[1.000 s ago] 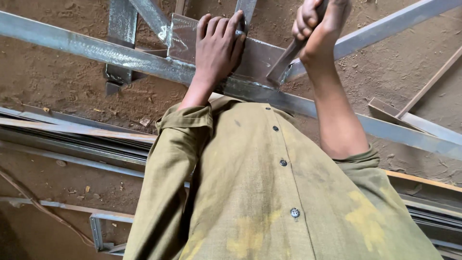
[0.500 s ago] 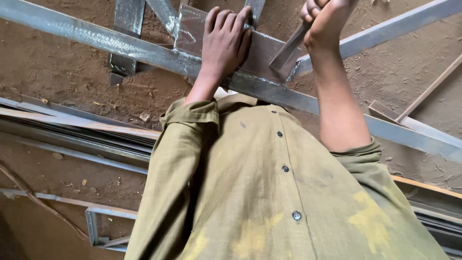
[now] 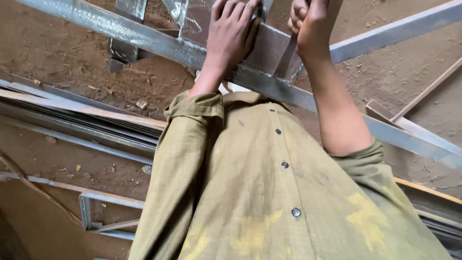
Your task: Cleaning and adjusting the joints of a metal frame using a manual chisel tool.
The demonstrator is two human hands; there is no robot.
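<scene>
Over the dirt floor: a long steel bar runs slantwise from upper left to lower right, with a flat metal plate standing against its far side.
Left hand: spread flat, palm down, fingers pressed on the plate just above the bar; it grasps nothing, only bears down.
Right hand: clenched in a fist around the top of a flat metal tool, whose shaft slants down and left out of the fist.
Tool tip: it meets the bar where plate and bar join, just right of the left hand and below the right fist.
Plate and grip: the plate lies under the left palm and between the two hands (its upper edge is cut off by the frame).
Clothing: an olive buttoned shirt with yellow stains, left sleeve down to the wrist, right sleeve pushed above the elbow.
Around: more steel bars lie on the ground at left, and a thinner bar crosses at upper right.
</scene>
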